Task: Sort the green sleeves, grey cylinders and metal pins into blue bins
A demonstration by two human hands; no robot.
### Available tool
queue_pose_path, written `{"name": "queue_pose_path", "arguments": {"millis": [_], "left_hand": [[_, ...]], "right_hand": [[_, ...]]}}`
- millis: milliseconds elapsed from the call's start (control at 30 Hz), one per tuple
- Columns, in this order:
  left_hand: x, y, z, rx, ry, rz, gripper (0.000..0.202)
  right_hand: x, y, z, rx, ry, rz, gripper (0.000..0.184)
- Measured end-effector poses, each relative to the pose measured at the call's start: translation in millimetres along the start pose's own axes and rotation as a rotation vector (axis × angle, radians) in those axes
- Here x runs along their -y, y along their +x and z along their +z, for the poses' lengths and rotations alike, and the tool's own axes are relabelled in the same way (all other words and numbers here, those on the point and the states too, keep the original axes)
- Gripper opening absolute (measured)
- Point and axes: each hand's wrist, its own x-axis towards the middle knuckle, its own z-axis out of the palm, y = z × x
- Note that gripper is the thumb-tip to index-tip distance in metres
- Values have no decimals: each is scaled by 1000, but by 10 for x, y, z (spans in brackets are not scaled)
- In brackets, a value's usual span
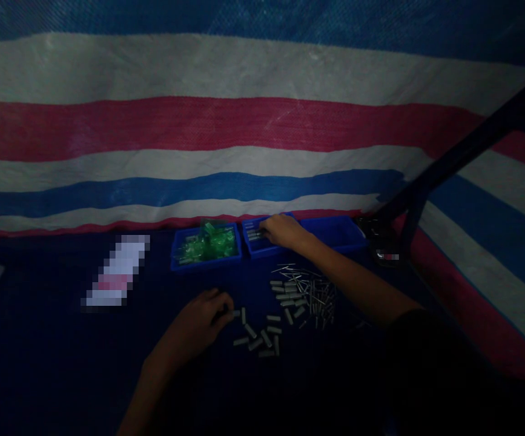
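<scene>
My left hand [205,316] is low over the dark blue table, its fingers curled and its thumb and forefinger closed at the end of a small grey cylinder [235,313]. Several more loose grey cylinders [266,338] lie scattered just right of it. My right hand [284,231] reaches into the middle blue tray [262,253], fingers closed and pointing down among small metallic pieces [253,234]. What those fingertips hold is hidden. Below the right forearm lie a cluster of grey cylinders [287,293] and a heap of thin metal pins [321,297].
A blue tray [208,264] with green plastic bags stands on the left. Another blue tray [335,236] is on the right, next to dark objects [384,254]. A blurred-out paper [117,272] lies to the left. Striped sheeting [244,121] and a dark slanting bar [471,142] enclose the table.
</scene>
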Motion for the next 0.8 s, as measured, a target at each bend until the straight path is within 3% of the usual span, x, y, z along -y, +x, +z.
{"name": "queue_pose_path", "arguments": {"millis": [167,300,367,433,500,600,800], "left_hand": [[0,5,-1,-8,-20,3,13],[28,32,15,-56,-53,18,15],[7,52,19,-118,-96,35,17],[-54,73,25,-170,-166,38,20],[-144,93,47,-194,-252,35,21],[-288,126,140,-202,-362,47,24],[-462,170,387,-216,-419,52,31]], "right_hand": [[-27,32,-3,-15,39,-8,24],[-44,-63,-133,-54,95,-21,24],[50,-247,-192,-154,157,-8,26],[232,-527,-188,-349,318,-6,25],[463,-848,-103,-431,433,-101,23],[754,-1241,120,-376,460,-263,23],[845,-1490,464,-503,649,-95,14]]}}
